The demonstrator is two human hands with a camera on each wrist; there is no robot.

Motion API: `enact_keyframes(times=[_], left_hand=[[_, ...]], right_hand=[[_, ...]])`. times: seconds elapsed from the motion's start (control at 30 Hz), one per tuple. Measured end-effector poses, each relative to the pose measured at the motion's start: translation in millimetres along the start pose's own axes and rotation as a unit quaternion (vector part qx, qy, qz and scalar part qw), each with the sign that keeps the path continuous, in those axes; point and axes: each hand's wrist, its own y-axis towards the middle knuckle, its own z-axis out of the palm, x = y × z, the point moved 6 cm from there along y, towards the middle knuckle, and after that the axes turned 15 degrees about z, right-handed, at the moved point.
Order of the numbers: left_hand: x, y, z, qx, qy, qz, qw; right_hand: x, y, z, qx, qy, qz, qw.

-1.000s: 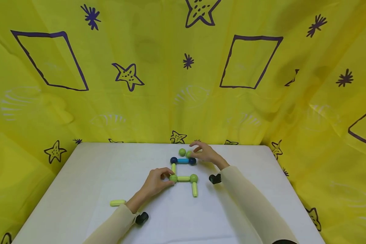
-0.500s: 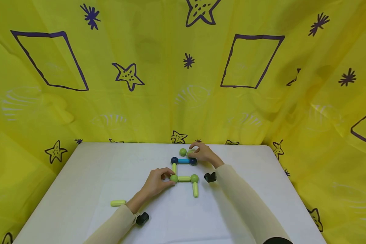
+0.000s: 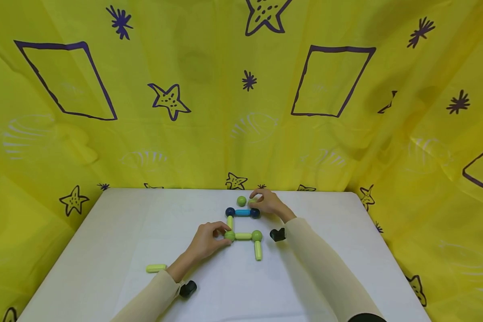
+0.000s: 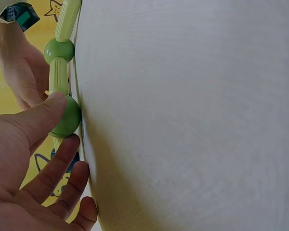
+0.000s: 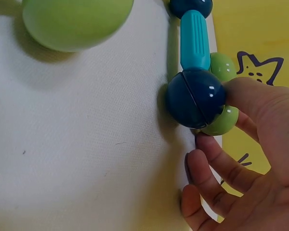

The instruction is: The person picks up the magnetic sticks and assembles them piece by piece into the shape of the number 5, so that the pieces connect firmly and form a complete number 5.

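My left hand (image 3: 209,240) pinches a lime-green ball (image 4: 67,118) between thumb and fingers at the near-left corner of a ball-and-rod figure. From it, one pale-yellow rod (image 3: 243,236) runs right to another green ball (image 3: 256,235), and another rod (image 3: 230,222) runs back to a navy ball (image 3: 230,211). A blue rod (image 5: 194,41) joins that to a second navy ball (image 5: 195,98). My right hand (image 3: 269,202) has its thumb against this second navy ball's far side and its index finger behind a loose green ball (image 5: 222,124), mostly hidden in the head view.
Left of it lies another loose green ball (image 3: 241,201). A pale-yellow rod (image 3: 258,250) extends toward the near edge from the figure's right ball. A separate yellow rod (image 3: 156,268) lies near the left forearm. Yellow patterned cloth (image 3: 209,147) surrounds the white table (image 3: 124,223).
The right forearm has shifted slightly left, and the loose green ball at the right fingers is now more covered by them. The left hand stays on its ball.
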Motion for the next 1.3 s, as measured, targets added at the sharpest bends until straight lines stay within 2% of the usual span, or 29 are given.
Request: enact_keyframes(times=[0.3, 0.57, 0.93, 1.3], left_hand=[[-1.1, 0.0, -0.6, 0.001, 0.005, -0.001, 1.0000], [-1.1, -0.3, 0.6, 0.001, 0.003, 0.002, 1.0000], [2.3, -0.2, -0.1, -0.008, 0.011, 0.002, 0.9999], [1.9, 1.5, -1.5, -0.013, 0.013, 0.000, 0.9998]], right_hand=[[-1.4, 0.4, -1.1, 0.004, 0.017, 0.000, 0.9999], [-2.0, -8.6, -9.4, 0.007, 0.029, -0.005, 0.9995], [1.6, -27.1, -26.2, 0.017, 0.051, -0.082, 0.9952], [-9.6, -45.6, -36.2, 0.020, 0.076, -0.098, 0.9921]])
